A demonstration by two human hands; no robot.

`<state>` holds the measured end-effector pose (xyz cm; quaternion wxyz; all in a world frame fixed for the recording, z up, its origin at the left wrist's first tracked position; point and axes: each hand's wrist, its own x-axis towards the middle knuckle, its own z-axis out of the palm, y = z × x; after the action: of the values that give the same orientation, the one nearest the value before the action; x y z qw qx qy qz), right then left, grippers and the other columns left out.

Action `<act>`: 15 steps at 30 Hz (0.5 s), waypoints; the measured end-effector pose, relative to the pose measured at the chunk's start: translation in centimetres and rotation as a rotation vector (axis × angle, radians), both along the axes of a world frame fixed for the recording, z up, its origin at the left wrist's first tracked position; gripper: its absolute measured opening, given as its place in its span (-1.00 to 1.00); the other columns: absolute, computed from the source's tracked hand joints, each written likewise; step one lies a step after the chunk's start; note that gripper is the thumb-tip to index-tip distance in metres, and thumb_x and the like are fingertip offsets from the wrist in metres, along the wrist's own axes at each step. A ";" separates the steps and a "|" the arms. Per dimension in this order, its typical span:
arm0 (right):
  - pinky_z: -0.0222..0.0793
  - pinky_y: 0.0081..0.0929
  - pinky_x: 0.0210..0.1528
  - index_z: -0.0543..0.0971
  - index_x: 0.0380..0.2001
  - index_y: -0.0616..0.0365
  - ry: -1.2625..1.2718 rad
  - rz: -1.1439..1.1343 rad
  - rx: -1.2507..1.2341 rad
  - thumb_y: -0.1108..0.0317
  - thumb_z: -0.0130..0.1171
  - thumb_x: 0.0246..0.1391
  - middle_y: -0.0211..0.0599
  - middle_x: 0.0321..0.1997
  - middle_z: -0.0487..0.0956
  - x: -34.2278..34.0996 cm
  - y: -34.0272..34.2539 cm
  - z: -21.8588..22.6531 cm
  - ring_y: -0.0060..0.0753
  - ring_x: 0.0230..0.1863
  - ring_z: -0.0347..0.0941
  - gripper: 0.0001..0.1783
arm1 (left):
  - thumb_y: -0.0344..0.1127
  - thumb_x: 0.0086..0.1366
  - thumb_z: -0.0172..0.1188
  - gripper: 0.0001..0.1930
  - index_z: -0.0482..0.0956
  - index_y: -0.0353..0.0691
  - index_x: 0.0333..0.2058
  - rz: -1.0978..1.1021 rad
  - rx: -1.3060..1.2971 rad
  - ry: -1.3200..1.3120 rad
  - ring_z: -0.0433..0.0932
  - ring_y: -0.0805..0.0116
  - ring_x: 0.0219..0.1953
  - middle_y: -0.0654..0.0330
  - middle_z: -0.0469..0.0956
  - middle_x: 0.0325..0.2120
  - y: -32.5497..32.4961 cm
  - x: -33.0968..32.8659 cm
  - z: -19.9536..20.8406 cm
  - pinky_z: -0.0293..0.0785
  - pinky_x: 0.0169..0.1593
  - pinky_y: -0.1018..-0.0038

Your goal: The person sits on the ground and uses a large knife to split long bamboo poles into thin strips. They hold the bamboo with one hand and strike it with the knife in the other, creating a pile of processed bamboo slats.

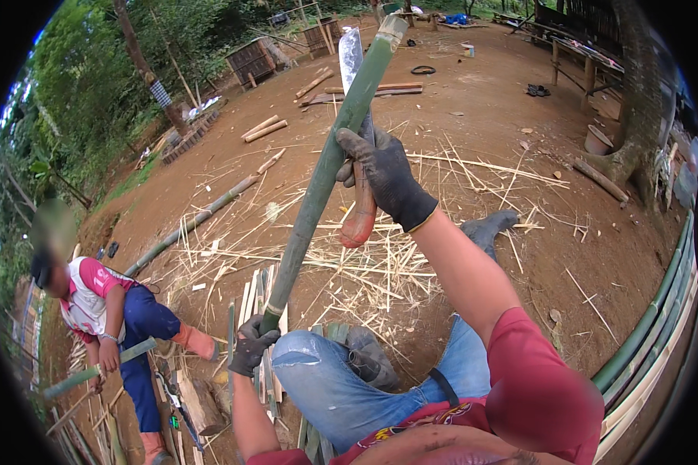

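A long green bamboo pole (310, 209) slants up in front of me, its pale cut end at the top. My left hand (250, 349), in a dark work glove, is closed around its lower end beside my knee. Higher up, my right hand (389, 177), gloved too, grips a machete (359, 221) with an orange-brown handle; its fingers also reach against the pole. The blade points upward, partly behind the bamboo. Pale bamboo strips (248, 298) lie beneath my left hand.
At the left a seated person (105, 302) holds another green bamboo piece (101, 368). Thin bamboo shavings (372, 271) litter the brown dirt ahead. A long pole (198, 221) lies at mid-left, and more bamboo lengths (651, 310) curve along the right side. A tree trunk (640, 101) stands at the far right.
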<state>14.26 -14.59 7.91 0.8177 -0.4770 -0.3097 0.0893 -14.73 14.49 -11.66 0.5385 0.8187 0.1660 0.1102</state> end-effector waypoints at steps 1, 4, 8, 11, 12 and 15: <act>0.45 -0.60 -0.48 0.48 -0.13 0.24 0.016 -0.022 -0.006 0.11 0.15 0.23 -0.32 -0.40 0.55 0.0 -0.4 -0.2 -0.57 -0.55 0.48 -0.62 | -0.29 0.08 0.42 -0.59 0.48 -0.27 -0.13 0.007 -0.113 -0.073 0.54 0.49 -0.45 0.26 0.56 -0.41 0.9 -0.4 0.0 0.52 -0.36 0.52; 0.45 -0.59 -0.47 0.47 -0.18 0.29 0.068 -0.085 -0.003 0.13 0.16 0.22 -0.29 -0.41 0.55 -0.8 -1.2 -0.3 -0.55 -0.58 0.47 -0.63 | -0.30 0.16 0.38 -0.52 0.42 -0.24 0.02 0.142 -0.464 -0.505 0.61 0.36 -0.37 0.20 0.55 -0.17 3.1 -3.1 1.6 0.59 -0.41 0.47; 0.53 -0.47 -0.45 0.49 -0.24 0.28 0.316 0.048 0.231 0.21 0.15 0.21 -0.15 -0.38 0.56 0.6 -0.5 -5.0 -0.44 -0.50 0.53 -0.70 | -0.02 0.33 0.16 -0.51 0.42 -0.17 0.11 0.070 -0.772 -1.143 0.52 0.10 0.05 0.08 0.46 0.11 -0.1 -3.1 8.1 0.35 0.24 0.11; 0.48 -0.52 -0.45 0.49 -0.16 0.26 0.473 0.178 0.203 0.14 0.15 0.23 -0.21 -0.33 0.53 -0.7 1.4 -9.4 -0.47 -0.47 0.50 -0.64 | -0.07 0.35 0.10 -0.61 0.51 -0.20 0.00 -0.057 -0.654 -1.195 0.43 0.10 0.15 0.07 0.53 0.00 -3.2 -0.9 13.0 0.07 0.38 0.06; 0.46 -0.55 -0.47 0.49 -0.15 0.25 0.523 0.205 0.184 0.12 0.14 0.24 -0.25 -0.34 0.52 -1.7 2.0 -11.0 -0.49 -0.48 0.48 -0.63 | -0.12 0.34 0.11 -0.67 0.55 -0.22 -0.07 -0.048 -0.619 -1.219 0.48 0.14 0.08 0.11 0.60 -0.13 -3.6 0.1 13.9 0.12 0.36 0.08; 0.49 -0.52 -0.45 0.50 -0.12 0.22 0.472 0.241 -0.204 0.06 0.17 0.21 -0.26 -0.34 0.55 -2.5 2.3 -20.1 -0.46 -0.45 0.53 -0.58 | -0.22 0.27 0.13 -0.85 0.47 -0.10 -0.45 -0.086 -0.792 -1.318 0.27 0.44 -0.56 0.36 0.23 -0.66 -0.6 0.1 16.1 0.36 -0.22 0.39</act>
<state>11.76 -12.24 -12.15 0.7985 -0.4823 -0.1545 0.3253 -14.64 13.91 4.46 0.7827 0.3358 -0.1941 0.4867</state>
